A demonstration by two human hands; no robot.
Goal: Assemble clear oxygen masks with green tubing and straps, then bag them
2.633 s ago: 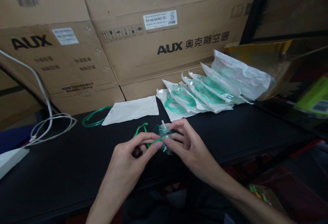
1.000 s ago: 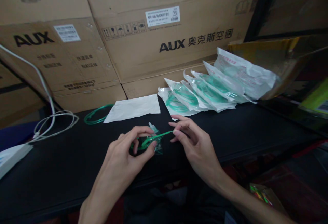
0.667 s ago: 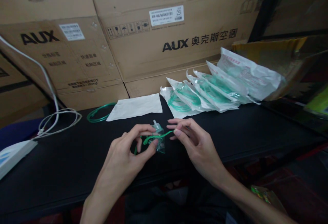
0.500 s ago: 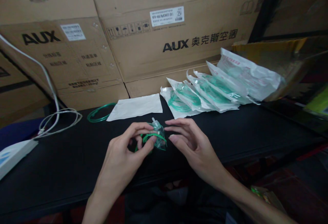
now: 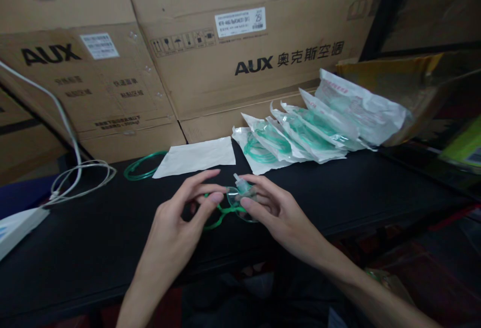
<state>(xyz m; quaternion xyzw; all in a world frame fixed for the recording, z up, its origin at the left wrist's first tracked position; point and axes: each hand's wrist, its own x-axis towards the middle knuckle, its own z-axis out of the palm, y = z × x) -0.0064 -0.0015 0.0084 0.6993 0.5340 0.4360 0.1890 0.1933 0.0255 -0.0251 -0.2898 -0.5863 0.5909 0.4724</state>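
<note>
A small clear plastic mask [image 5: 237, 195] with a white port on top sits between my hands, just above the black table [image 5: 93, 238]. My right hand [image 5: 274, 213] is closed on it, thumb and fingers pinching its right side. A thin green strap [image 5: 218, 216] loops out of the mask toward my left hand [image 5: 176, 218]. That hand is open, fingers stretched toward the mask, thumb tip close to the strap, and nothing is gripped in it.
An empty white pouch [image 5: 195, 156] and a green tubing coil [image 5: 140, 168] lie behind my hands. Several sealed pouches [image 5: 285, 140] of green tubing overlap at the back right. White cable [image 5: 75, 178] and a power strip [image 5: 15, 225] lie left. Cardboard boxes [image 5: 225, 57] wall the back.
My left hand has let go of the mask and strap and opened. My right hand has closed on the mask and drawn it slightly right; the strap now hangs loose.
</note>
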